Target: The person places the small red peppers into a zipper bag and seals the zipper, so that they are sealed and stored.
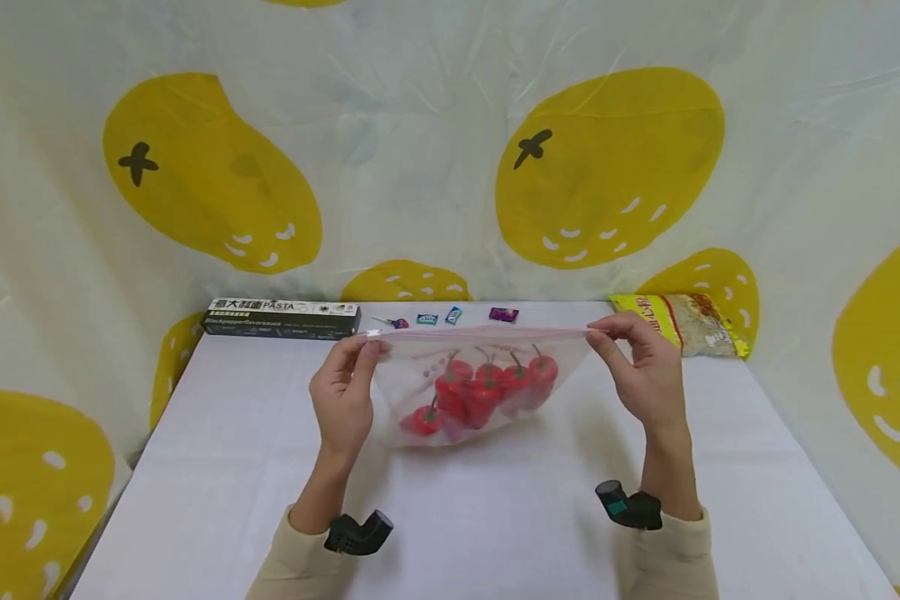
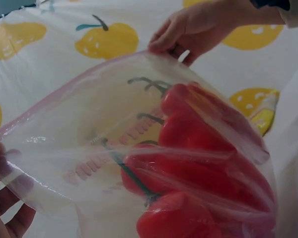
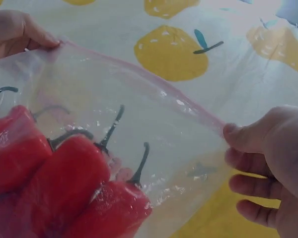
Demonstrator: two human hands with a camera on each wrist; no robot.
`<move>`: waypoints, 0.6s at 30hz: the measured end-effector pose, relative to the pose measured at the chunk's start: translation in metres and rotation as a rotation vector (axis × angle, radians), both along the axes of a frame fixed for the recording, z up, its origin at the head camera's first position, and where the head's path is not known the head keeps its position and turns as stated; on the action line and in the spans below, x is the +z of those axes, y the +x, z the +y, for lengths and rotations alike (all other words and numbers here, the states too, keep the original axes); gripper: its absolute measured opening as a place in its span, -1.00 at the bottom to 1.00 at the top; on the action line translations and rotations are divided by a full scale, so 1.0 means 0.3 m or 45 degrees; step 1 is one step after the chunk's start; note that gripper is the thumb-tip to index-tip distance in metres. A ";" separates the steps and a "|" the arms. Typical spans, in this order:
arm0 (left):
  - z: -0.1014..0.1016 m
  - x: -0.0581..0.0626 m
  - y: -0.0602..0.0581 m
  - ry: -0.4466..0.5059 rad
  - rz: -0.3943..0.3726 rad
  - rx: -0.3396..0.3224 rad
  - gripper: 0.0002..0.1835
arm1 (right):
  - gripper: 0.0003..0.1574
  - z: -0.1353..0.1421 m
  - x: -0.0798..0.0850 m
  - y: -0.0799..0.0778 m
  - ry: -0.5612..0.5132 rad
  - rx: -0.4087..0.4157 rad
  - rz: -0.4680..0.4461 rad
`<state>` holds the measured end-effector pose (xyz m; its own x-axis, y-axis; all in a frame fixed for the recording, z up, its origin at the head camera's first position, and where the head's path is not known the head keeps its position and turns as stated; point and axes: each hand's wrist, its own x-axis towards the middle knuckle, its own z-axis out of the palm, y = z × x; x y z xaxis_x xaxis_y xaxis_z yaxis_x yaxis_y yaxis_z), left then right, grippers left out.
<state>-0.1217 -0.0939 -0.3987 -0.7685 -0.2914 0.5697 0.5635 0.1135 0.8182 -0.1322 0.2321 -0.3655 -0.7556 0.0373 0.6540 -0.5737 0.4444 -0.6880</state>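
Note:
A clear zip bag (image 1: 412,367) with a pink top edge hangs stretched between both hands above the table. Several red peppers (image 1: 487,387) with green stems lie inside, bunched along its bottom. My left hand (image 1: 345,392) pinches the bag's top left corner between thumb and fingers, beside a small white slider (image 1: 373,333). At the top right corner, my right hand (image 1: 645,375) pinches the edge the same way, as the right wrist view also shows with the thumb (image 3: 243,138) on the pink strip. The top edge runs nearly straight and level between the hands.
A black and white pasta box (image 1: 281,319) lies at the table's back left. Small wrapped candies (image 1: 427,318) and a lollipop (image 1: 399,323) sit along the back edge, with a purple packet (image 1: 503,314). A yellow food bag (image 1: 682,323) lies at back right, before a patterned curtain (image 1: 420,167).

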 end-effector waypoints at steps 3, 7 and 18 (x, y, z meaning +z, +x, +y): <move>0.000 0.001 -0.002 -0.043 0.032 -0.012 -0.86 | -0.71 -0.029 0.021 0.016 0.121 -0.048 0.077; 0.008 0.000 -0.003 -0.118 0.088 0.017 -0.90 | -0.63 -0.136 0.050 0.029 0.395 -0.113 0.292; 0.060 0.053 0.042 -0.222 0.200 0.014 -0.89 | -0.67 -0.484 0.068 -0.019 0.907 0.020 0.684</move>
<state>-0.1092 -0.0760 -0.3829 -0.6638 -0.1862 0.7243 0.6803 0.2521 0.6883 -0.1377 0.0870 -0.3452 -0.3377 -0.5208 0.7840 -0.7487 0.6534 0.1116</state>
